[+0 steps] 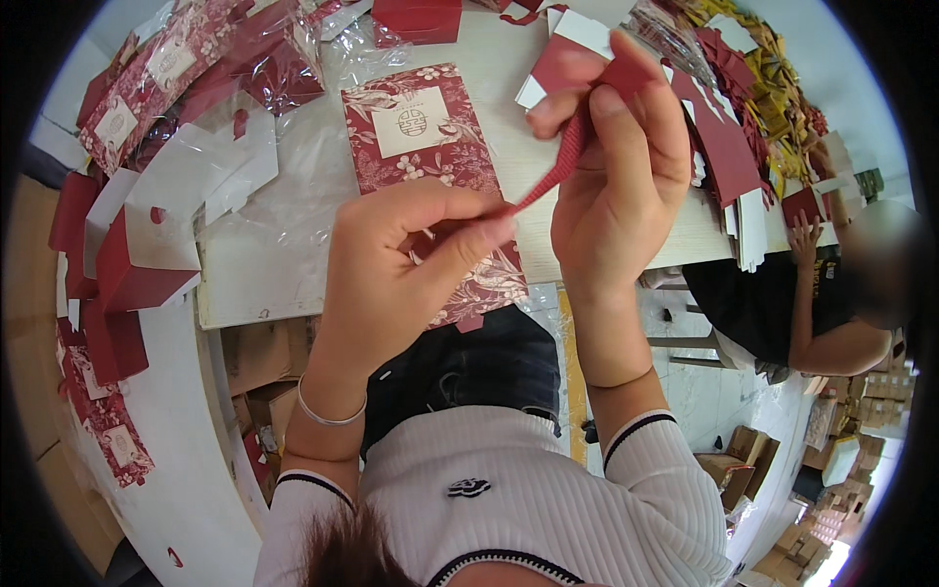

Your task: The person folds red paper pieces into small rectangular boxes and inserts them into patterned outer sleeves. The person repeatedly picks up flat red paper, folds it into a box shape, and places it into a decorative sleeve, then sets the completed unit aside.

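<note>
White ribbed fabric of the person's top fills the lower middle of the frame, and both forearms rise from it toward the centre. A red ribbon cord (553, 176) is stretched taut between the two hands, slanting from centre up to the right, so that its length is kept straight and under control. Its lower end is pinched by the left hand (391, 269) between thumb and curled fingers; its upper end is clamped by the right hand (621, 166), thumb pressed against forefinger, together with a red card piece (572, 59) at the fingertips. Directly beneath the hands, a flat floral red gift bag (430, 157) is laid face up on the white table (245, 284), kept within easy reach. Clear wrapping film (293, 196) is spread beside it. More red folded boxes (122, 284) are stacked at the left edge. At the right, another person's hand (804, 235) is rested on a pile of red and gold cards (753, 108).
</note>
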Demonstrator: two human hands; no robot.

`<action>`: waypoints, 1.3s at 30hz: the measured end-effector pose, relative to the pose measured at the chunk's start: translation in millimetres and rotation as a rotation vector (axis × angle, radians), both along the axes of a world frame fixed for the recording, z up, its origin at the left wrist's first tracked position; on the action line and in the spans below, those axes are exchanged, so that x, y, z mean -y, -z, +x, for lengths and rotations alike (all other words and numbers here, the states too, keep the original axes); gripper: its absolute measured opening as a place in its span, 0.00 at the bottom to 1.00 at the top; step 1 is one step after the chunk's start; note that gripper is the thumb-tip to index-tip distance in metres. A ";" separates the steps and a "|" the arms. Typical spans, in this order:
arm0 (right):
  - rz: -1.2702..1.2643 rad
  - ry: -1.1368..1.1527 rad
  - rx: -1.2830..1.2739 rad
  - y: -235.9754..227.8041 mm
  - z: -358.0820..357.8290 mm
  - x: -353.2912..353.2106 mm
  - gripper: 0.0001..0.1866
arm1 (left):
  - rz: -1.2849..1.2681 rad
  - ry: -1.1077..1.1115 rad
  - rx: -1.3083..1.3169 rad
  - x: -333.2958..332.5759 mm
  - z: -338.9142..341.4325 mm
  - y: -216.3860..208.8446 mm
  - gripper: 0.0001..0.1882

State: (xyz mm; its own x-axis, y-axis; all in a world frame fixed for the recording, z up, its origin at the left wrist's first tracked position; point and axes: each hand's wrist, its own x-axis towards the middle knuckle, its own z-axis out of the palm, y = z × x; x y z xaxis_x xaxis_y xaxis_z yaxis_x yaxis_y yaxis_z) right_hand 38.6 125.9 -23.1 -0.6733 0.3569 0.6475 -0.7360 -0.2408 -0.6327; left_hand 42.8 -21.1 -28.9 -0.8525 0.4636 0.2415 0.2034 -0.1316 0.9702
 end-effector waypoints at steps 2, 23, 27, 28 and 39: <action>0.181 0.028 -0.070 5.9 0.5 -7.8 0.14 | -0.014 0.016 0.169 4.5 -3.1 -2.2 0.06; 0.602 -0.285 0.359 7.4 28.5 -12.6 0.12 | 0.362 0.152 0.197 13.9 -4.9 11.1 0.10; 0.629 -0.270 0.368 8.9 28.9 -14.5 0.13 | 0.301 0.174 0.127 15.2 -6.6 13.5 0.11; 0.618 -0.260 0.365 9.2 29.1 -14.1 0.13 | 0.287 0.147 0.125 14.3 -6.1 13.5 0.11; 0.768 -0.137 0.275 11.4 29.5 -13.7 0.15 | 0.156 -0.041 -0.072 9.3 -2.9 18.3 0.07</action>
